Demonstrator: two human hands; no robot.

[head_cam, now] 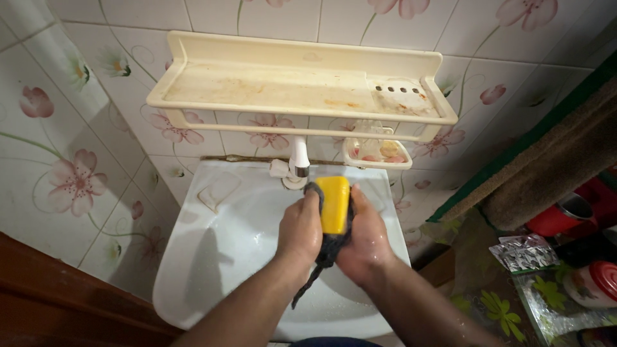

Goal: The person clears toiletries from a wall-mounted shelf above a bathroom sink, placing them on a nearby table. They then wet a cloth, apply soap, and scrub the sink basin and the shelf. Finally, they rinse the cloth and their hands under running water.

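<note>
A home bathroom: white washbasin [212, 257], tap [299, 160], flowered wall tiles [71, 173].

Lighting: dim, warm, from above front. Brightest: sink [218, 257] basin, tiled wall [83, 128]. Arm shadow on basin left. Wet glare on hands. Corners dark; edge lines bowed. Focus sharp centre, softer right margin.

Both wet hands, left [299, 232] and right [366, 239], meet palms inward, fingers [357, 196] curled.
</note>
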